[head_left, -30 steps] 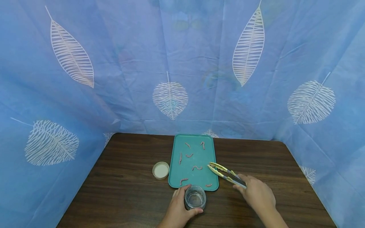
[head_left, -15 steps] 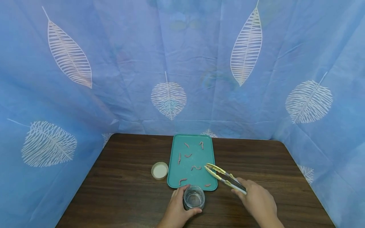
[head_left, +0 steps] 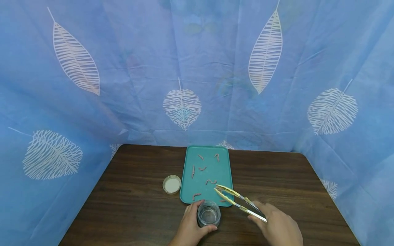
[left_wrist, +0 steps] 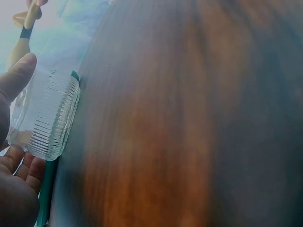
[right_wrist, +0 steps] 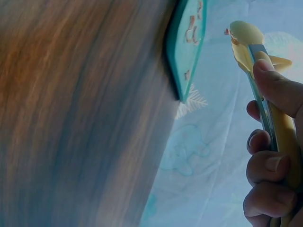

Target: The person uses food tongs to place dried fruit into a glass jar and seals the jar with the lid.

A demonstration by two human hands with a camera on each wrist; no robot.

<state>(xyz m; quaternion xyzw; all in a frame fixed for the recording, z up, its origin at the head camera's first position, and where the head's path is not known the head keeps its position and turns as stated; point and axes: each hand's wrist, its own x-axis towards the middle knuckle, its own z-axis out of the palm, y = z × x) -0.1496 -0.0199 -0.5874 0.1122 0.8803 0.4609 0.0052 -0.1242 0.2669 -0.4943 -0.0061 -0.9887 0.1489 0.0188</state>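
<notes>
My left hand [head_left: 191, 223] grips a small ribbed glass jar [head_left: 209, 214] from its left side, thumb at the front and fingers behind. The jar stands upright with its mouth uncovered, at the near edge of a teal tray [head_left: 226, 171]. In the left wrist view the ribbed jar [left_wrist: 52, 118] lies between thumb and fingers. My right hand [head_left: 278, 223] holds metal tongs with yellow tips [head_left: 229, 196], which reach over the tray's near right corner. A small pinkish bit [right_wrist: 227, 31] shows at the tongs' tips. Several pink worms [head_left: 211, 181] lie spread over the tray.
A round lid [head_left: 172, 185] with a white inside lies just left of the tray. The dark wooden table [head_left: 129, 194] backs onto a blue leaf-patterned cloth [head_left: 215, 68].
The tongs have moved from the tray's right side toward the near edge and the jar, and my right hand has come nearer. The left hand and jar have stayed put.
</notes>
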